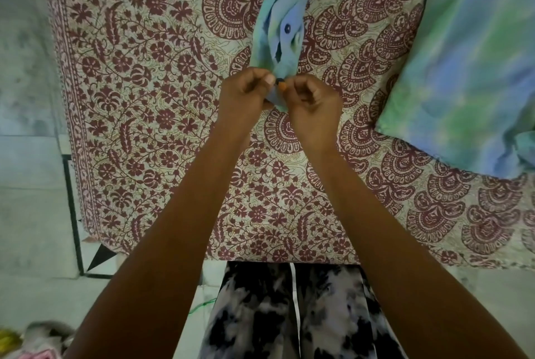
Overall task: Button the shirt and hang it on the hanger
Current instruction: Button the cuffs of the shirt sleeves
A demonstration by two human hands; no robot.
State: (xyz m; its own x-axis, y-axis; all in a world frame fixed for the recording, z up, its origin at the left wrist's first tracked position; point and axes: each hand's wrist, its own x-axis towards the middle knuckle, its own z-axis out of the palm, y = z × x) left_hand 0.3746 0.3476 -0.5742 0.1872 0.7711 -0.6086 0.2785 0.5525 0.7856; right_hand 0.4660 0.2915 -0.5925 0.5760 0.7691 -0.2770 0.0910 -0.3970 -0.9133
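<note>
Blue-green tie-dye shirt lies on maroon-print bedspread, front strip lifted; my left hand and right hand both pinch its lower edge at a small dark button

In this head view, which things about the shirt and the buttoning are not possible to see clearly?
- Head view: whether the dark button is through its hole; the left hand and right hand cover it.
- Head view: the far part of the shirt, cut off by the top edge.
- Head view: any hanger; none is in frame.
</note>
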